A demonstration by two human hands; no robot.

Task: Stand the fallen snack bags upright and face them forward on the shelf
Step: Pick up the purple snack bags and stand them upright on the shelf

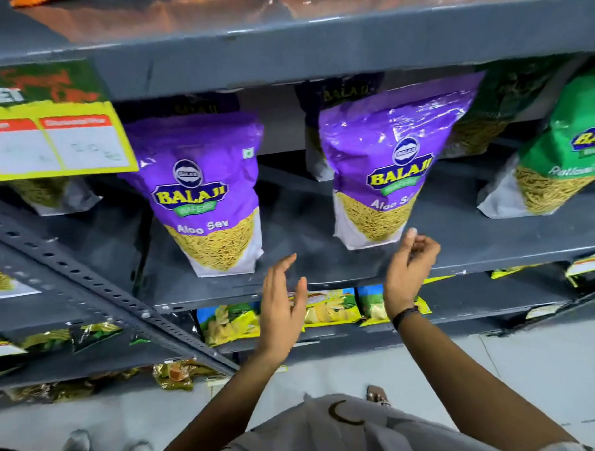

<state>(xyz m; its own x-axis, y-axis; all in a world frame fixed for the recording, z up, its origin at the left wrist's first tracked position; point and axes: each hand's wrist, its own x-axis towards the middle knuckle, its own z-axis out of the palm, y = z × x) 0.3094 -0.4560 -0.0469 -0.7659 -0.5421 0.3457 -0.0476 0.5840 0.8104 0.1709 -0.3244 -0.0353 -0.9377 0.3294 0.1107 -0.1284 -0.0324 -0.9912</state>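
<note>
Two purple bags (206, 195) upright, one green bag (559, 166), both hands (282, 304) empty, open

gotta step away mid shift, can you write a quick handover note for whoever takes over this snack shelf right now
Left hand: open, empty, below the shelf edge.
Right hand: fingers loosely curled, holding nothing, just under the right purple Aloo Sev bag.
Done: left purple Aloo Sev bag stands upright, label facing forward.
Left: the right purple bag faces forward but tilts to the right; straighten it. The green Ratlami Sev bag further right also leans. Bags behind the front row are too hidden to judge.
</note>
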